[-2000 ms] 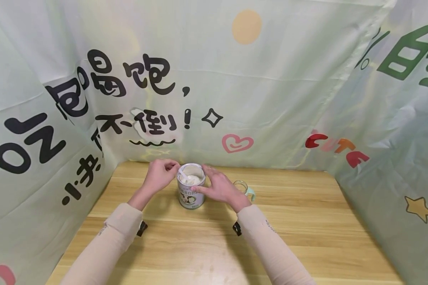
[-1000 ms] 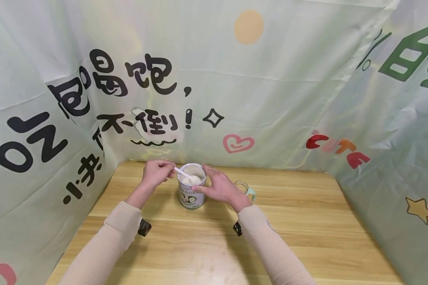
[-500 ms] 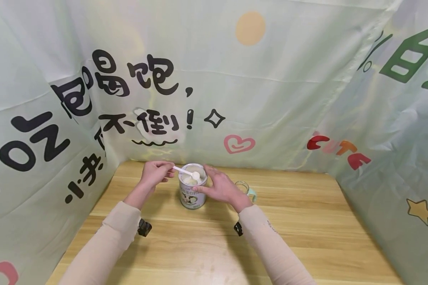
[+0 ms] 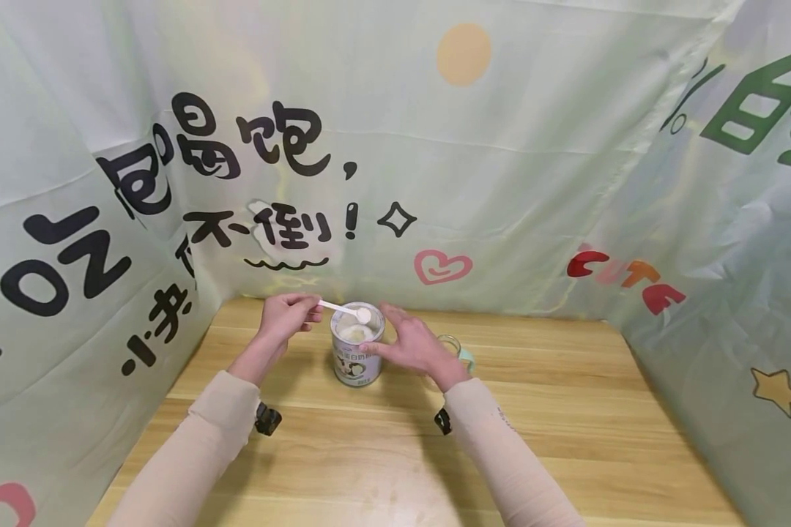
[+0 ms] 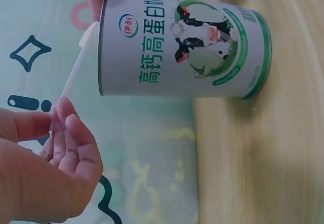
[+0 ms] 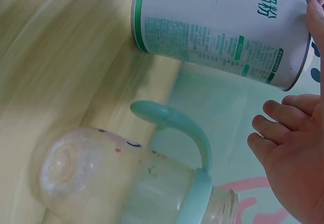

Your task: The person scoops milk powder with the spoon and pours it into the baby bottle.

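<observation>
In the head view, the white scoop (image 4: 338, 309) has just come up out of the powder (image 4: 354, 334), and its heaped bowl (image 4: 364, 315) hangs over the right half of the opening of the can (image 4: 357, 369). We judge that this scoopful is taken. Our left hand (image 4: 286, 319) pinches the end of the scoop, to the left of the rim. Our right hand (image 4: 415, 344) is spread at the can's right side, its thumb laid on the front near the rim. Against the frame of one second ago, the bowl is free of the powder it was sunk in; the can and our right hand keep their places on the table (image 4: 369, 454).

In the left wrist view, we see thumb and forefinger nipping the scoop, with the white heap beside the can's rim.

In the right wrist view, our right fingers look loose and clear of the can; how firmly the thumb presses we cannot tell. Near the can stands a clear bottle (image 6: 111, 178) with a green handle (image 6: 190, 124).
</observation>
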### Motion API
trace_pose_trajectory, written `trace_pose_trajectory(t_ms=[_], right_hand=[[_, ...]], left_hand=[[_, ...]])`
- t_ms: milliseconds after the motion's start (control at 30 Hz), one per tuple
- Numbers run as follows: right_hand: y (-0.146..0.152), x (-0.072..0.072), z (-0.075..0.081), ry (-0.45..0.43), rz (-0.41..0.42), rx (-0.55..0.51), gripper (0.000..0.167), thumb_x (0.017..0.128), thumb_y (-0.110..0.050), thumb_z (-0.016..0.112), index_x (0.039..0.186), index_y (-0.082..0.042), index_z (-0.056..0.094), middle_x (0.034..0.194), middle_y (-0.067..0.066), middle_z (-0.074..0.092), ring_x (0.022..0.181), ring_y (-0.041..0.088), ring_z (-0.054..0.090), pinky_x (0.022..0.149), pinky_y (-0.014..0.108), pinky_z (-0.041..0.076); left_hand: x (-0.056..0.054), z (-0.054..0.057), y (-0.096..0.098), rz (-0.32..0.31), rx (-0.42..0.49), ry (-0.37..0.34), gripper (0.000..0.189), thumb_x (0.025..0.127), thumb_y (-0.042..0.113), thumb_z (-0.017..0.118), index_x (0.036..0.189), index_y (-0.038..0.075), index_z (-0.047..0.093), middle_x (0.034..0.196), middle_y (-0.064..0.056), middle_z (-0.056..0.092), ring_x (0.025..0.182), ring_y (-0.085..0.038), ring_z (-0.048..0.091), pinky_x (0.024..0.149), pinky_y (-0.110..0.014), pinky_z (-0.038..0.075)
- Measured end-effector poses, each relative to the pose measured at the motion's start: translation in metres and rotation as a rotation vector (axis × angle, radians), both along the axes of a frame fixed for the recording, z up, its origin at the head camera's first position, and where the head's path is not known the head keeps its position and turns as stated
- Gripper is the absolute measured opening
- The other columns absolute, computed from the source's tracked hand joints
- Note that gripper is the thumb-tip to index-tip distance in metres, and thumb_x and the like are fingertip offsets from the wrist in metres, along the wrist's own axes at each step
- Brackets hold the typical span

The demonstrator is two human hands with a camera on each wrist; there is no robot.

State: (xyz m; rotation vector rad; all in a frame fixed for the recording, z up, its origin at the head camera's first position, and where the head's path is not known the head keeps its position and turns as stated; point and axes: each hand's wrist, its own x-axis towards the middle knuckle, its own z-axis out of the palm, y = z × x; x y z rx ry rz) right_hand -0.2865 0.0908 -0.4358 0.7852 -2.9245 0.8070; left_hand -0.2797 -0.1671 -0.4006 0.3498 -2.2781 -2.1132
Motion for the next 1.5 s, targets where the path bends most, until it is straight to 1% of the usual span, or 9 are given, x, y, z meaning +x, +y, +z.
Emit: trace_pose_trajectory(t_ms=[333,533,767,967,1067,1167,1300,1367,1500], right_hand=[[0.019,0.002,0.005,-0.011,-0.049,-0.026,0.105,0.090,-0.071,0.069,0.165,-0.007,0.033,0.170,0.016,0.036,0.156,0.037,0.038,0.126,0.054,0.033],[0.031,0.004,0.007,0.003,-0.080,-0.046,0.102,0.089,-0.071,0.069,0.164,-0.010,0.036,0.169,0.014,0.039,0.155,0.036,0.039,0.126,0.053,0.034],[0.046,0.006,0.008,0.091,-0.092,-0.111,0.083,0.094,-0.059,0.072,0.155,-0.007,0.051,0.158,0.014,0.054,0.148,0.035,0.049,0.123,0.051,0.039],[0.061,0.007,0.005,0.183,-0.118,-0.161,0.065,0.096,-0.051,0.074,0.142,-0.006,0.065,0.138,0.016,0.070,0.131,0.036,0.065,0.114,0.052,0.050],[0.068,0.008,0.004,0.173,-0.139,-0.183,0.062,0.096,-0.051,0.074,0.138,-0.006,0.067,0.131,0.016,0.073,0.125,0.036,0.067,0.107,0.054,0.054],[0.074,0.009,0.001,0.128,-0.169,-0.194,0.065,0.095,-0.053,0.074,0.141,-0.008,0.066,0.135,0.013,0.070,0.128,0.033,0.064,0.105,0.052,0.055],[0.083,0.011,-0.004,0.075,-0.189,-0.181,0.072,0.093,-0.057,0.074,0.147,-0.010,0.061,0.145,0.011,0.064,0.137,0.033,0.058,0.112,0.053,0.051],[0.088,0.012,-0.008,0.066,-0.190,-0.170,0.075,0.093,-0.056,0.075,0.149,-0.010,0.059,0.148,0.012,0.062,0.143,0.036,0.054,0.117,0.055,0.045],[0.095,0.016,-0.014,0.044,-0.203,-0.167,0.078,0.091,-0.057,0.076,0.150,-0.009,0.057,0.151,0.014,0.060,0.147,0.040,0.049,0.121,0.059,0.040]], left_hand=[[-0.003,0.005,0.010,-0.016,0.065,0.022,0.035,0.102,0.012,0.069,0.128,-0.010,0.068,0.084,-0.001,0.079,0.066,-0.003,0.070,0.063,-0.018,0.058],[-0.002,0.009,0.017,-0.033,0.079,0.016,0.033,0.102,0.011,0.067,0.129,-0.010,0.067,0.079,0.004,0.076,0.070,-0.004,0.071,0.069,-0.020,0.061],[-0.005,0.009,0.027,-0.043,0.083,0.001,0.032,0.103,0.010,0.066,0.129,-0.008,0.067,0.090,-0.005,0.078,0.072,-0.006,0.072,0.072,-0.021,0.062],[-0.006,0.010,0.035,-0.055,0.085,-0.013,0.030,0.103,0.010,0.066,0.128,-0.007,0.068,0.085,0.001,0.075,0.074,-0.007,0.072,0.075,-0.023,0.063],[-0.007,0.010,0.040,-0.068,0.094,-0.012,0.031,0.103,0.010,0.066,0.129,-0.007,0.067,0.084,0.001,0.074,0.074,-0.007,0.071,0.076,-0.022,0.063],[-0.008,0.010,0.044,-0.081,0.102,-0.005,0.031,0.103,0.009,0.065,0.129,-0.008,0.067,0.083,0.002,0.074,0.073,-0.006,0.070,0.073,-0.020,0.062],[-0.008,0.009,0.050,-0.092,0.106,0.005,0.030,0.104,0.008,0.064,0.128,-0.009,0.068,0.080,0.002,0.073,0.072,-0.005,0.070,0.071,-0.020,0.061],[-0.008,0.010,0.053,-0.100,0.112,0.006,0.030,0.104,0.008,0.064,0.128,-0.010,0.068,0.080,0.001,0.073,0.071,-0.005,0.070,0.071,-0.020,0.062],[-0.010,0.009,0.058,-0.115,0.114,-0.003,0.030,0.103,0.007,0.064,0.127,-0.010,0.068,0.080,-0.001,0.074,0.069,-0.006,0.071,0.067,-0.019,0.061]])
